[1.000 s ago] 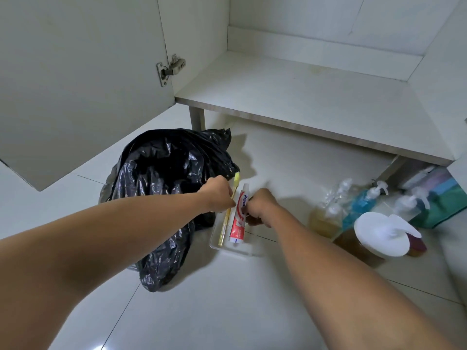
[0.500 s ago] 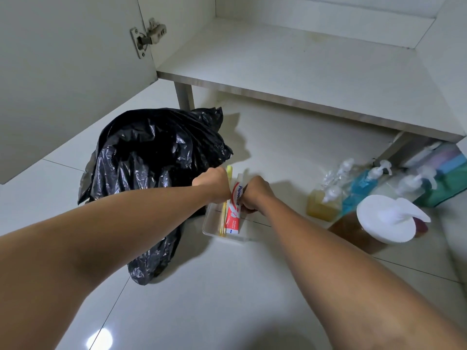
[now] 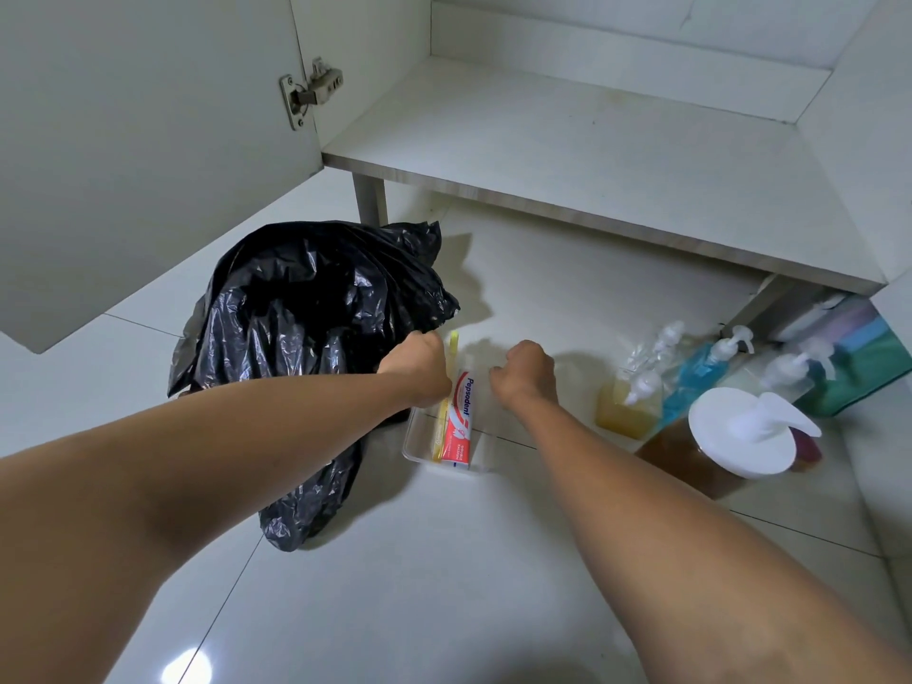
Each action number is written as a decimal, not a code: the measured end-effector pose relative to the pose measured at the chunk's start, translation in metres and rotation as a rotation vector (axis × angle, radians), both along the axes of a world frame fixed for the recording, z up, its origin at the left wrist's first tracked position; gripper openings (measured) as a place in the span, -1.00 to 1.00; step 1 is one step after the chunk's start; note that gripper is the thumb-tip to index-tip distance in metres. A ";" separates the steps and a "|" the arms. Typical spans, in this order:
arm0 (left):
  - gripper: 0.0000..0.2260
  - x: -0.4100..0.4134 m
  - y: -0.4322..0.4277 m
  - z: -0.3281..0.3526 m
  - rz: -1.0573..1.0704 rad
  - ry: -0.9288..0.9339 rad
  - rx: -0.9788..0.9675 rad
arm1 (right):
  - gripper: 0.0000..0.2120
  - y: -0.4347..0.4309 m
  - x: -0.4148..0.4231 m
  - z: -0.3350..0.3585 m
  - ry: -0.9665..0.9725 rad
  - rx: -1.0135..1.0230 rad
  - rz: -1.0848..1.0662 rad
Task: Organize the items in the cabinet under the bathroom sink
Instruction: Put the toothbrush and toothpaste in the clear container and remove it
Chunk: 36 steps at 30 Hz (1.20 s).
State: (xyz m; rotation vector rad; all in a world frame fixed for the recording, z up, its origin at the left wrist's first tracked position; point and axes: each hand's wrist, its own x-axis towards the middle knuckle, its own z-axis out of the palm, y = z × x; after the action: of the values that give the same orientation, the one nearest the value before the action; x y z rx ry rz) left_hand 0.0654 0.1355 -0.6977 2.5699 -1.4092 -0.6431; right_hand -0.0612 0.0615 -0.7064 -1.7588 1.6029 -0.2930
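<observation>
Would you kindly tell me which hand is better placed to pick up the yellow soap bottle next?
Right. The right hand is just right of the tray, on the yellow soap bottle side; the left hand is over the tray's left edge, beside the black bag.
</observation>
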 end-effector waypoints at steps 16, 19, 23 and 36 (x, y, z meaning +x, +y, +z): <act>-0.73 -0.025 0.023 0.021 0.319 0.228 0.017 | -0.81 0.019 -0.024 0.022 -0.003 0.378 0.014; -0.66 -0.042 0.028 0.066 0.388 0.273 -0.040 | -0.93 0.025 -0.037 0.071 0.026 0.334 0.031; -0.48 -0.066 0.045 0.158 0.425 0.290 -0.065 | -0.72 0.045 -0.063 0.171 -0.011 0.303 0.032; -0.67 -0.114 0.105 0.591 0.630 0.372 -0.100 | -0.56 0.086 -0.115 0.601 0.103 0.212 0.358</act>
State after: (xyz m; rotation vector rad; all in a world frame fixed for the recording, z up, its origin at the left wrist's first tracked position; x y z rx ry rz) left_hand -0.0482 0.2406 -0.1070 2.4364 -0.4648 -0.8412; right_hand -0.1765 0.1475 -0.1057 -1.8735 1.3004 0.1352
